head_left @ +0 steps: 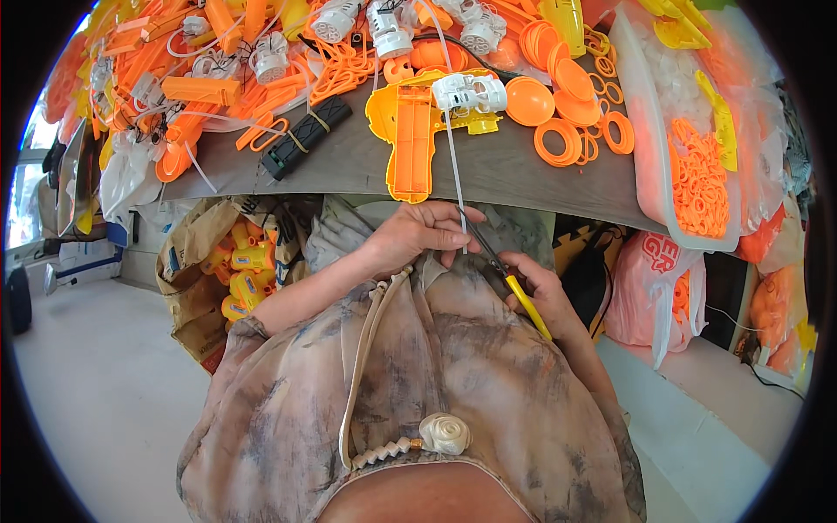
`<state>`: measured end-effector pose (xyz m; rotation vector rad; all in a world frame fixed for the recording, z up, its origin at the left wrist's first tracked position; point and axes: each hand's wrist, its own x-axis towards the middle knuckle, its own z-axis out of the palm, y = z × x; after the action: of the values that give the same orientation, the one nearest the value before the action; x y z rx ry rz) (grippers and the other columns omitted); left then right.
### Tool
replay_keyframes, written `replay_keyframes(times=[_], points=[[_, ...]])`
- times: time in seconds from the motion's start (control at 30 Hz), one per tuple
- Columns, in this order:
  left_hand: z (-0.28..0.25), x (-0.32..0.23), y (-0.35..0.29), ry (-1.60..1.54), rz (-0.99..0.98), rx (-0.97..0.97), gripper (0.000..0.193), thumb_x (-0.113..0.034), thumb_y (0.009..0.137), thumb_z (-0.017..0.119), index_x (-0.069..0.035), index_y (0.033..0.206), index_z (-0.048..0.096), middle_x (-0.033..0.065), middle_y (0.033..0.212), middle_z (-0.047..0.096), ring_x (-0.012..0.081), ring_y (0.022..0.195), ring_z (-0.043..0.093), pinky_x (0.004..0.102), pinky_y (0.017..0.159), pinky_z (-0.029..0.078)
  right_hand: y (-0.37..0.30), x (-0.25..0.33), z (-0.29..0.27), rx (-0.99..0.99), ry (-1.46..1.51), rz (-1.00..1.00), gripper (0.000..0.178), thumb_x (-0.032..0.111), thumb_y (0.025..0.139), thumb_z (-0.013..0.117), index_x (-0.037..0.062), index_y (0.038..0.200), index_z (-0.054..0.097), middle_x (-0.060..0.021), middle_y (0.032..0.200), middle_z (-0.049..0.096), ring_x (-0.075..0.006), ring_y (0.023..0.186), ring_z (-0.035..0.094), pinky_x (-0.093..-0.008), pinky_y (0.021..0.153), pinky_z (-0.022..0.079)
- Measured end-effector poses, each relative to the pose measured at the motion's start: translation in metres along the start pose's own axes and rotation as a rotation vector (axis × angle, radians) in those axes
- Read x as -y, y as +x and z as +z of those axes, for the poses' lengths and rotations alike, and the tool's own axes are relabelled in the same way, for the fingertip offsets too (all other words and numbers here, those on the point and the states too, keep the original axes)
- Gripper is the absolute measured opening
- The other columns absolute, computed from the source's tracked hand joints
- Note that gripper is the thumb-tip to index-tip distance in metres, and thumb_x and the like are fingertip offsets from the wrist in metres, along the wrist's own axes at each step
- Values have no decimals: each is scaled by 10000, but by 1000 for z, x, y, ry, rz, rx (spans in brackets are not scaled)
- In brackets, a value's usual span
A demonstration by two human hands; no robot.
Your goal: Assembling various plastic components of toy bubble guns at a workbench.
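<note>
My left hand [425,232] is closed in a pinch on the lower end of a thin clear tube [453,157], just past the table's near edge. From there the tube runs up to a white plastic mechanism [471,92] lying on a yellow and orange toy-gun shell half [410,144]. In my right hand [542,288] is a slim dark-tipped tool with a yellow handle [528,307]. Its tip reaches to the fingers of my left hand, beside the tube end; the exact kind of tool is unclear. Some fingers of my right hand are hidden behind it.
Orange parts [200,91] heap up on the table's left. Orange discs and rings [558,141] lie right of the shell. A black rubber-banded block [307,138] sits near the edge. At right stands a translucent bin [647,166]; below are a paper bag [187,292] and plastic bag [641,301].
</note>
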<state>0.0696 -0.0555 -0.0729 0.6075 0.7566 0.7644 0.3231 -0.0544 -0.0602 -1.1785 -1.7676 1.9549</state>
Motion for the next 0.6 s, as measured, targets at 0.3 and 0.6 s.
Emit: replay_keyframes(times=[0.3, 0.6], points=[[0, 1, 0, 8, 0, -8, 360, -79, 869, 600, 18, 1209, 527, 96, 915, 668, 96, 655, 566, 213, 621, 466, 1, -2, 0, -11, -26, 27, 522, 172, 739, 744, 51, 1184, 500, 8, 785, 484, -75, 707, 450, -230, 641, 390], [0, 0, 0, 30, -9, -13, 358, -73, 874, 592, 18, 1213, 519, 88, 918, 667, 92, 659, 566, 207, 622, 458, 2, 2, 0, -12, -58, 13, 491, 118, 749, 730, 51, 1180, 502, 12, 790, 497, -63, 714, 466, -224, 648, 400]])
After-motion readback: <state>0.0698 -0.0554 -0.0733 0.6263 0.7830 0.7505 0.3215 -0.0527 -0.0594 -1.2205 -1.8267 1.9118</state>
